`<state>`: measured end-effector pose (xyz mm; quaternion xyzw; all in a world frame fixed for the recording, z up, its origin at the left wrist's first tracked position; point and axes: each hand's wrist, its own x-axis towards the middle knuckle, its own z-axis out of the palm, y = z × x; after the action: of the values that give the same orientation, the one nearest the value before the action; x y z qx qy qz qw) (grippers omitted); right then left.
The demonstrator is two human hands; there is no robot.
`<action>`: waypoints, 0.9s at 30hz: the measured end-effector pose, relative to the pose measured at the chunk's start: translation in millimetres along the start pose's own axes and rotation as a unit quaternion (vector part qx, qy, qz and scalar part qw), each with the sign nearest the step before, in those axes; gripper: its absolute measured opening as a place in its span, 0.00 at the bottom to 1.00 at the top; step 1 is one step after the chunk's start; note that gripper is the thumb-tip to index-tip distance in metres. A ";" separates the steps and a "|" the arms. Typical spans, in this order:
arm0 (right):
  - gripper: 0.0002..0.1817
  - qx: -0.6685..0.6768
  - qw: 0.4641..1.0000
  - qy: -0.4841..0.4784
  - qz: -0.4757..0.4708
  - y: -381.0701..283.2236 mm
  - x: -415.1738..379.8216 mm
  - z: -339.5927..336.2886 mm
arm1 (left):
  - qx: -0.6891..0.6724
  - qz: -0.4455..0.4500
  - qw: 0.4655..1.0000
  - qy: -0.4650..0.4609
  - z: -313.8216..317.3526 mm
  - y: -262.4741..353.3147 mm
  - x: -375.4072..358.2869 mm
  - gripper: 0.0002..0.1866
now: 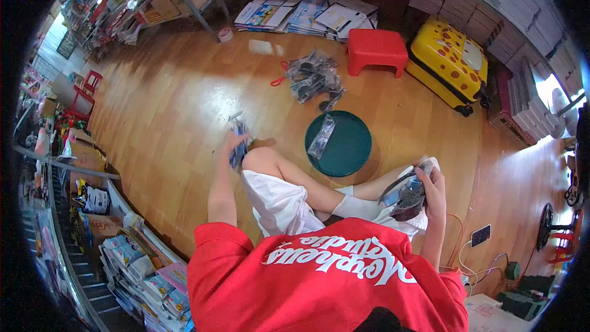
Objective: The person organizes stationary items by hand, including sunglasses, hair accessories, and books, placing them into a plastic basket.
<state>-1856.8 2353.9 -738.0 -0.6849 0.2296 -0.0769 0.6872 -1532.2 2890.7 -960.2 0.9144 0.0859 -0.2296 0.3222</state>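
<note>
Across the back of our red shirt [326, 283] white script runs upside down; we cannot make out the words for certain. Our left hand [235, 142] is closed around a small bluish packet [237, 147], held out over the wooden floor [160, 117] beside our knee. Our right hand [430, 181] grips a clear bag [409, 197] of dark items with a black cord. A similar clear packet [322, 137] lies on the round green stool [350, 147].

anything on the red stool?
No, the red stool has a bare top; the clear packet lies on the green round mat instead.
</note>
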 end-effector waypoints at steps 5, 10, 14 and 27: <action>0.17 0.004 0.998 -0.064 0.013 -18.7 -1.5 18.7 | 0.036 0.057 0.967 0.247 39.8 -5.4 -29.3 0.51; 0.22 0.082 0.978 -0.193 -0.004 -43.0 5.1 51.4 | -0.184 0.206 0.872 0.403 27.2 108.4 -110.5 0.30; 0.25 0.078 0.960 -0.260 -0.070 -40.0 22.3 81.2 | -0.224 0.323 0.913 0.108 62.0 186.7 -231.6 0.12; 0.27 0.358 0.931 -0.041 -0.053 -34.9 23.8 55.8 | -0.474 0.212 0.846 -0.122 124.9 250.7 -328.5 0.08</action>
<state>-1805.0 2392.7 -711.3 -0.4068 0.1220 -0.1625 0.8906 -1790.2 2614.2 -752.1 0.6112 -0.0513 -0.1966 0.7650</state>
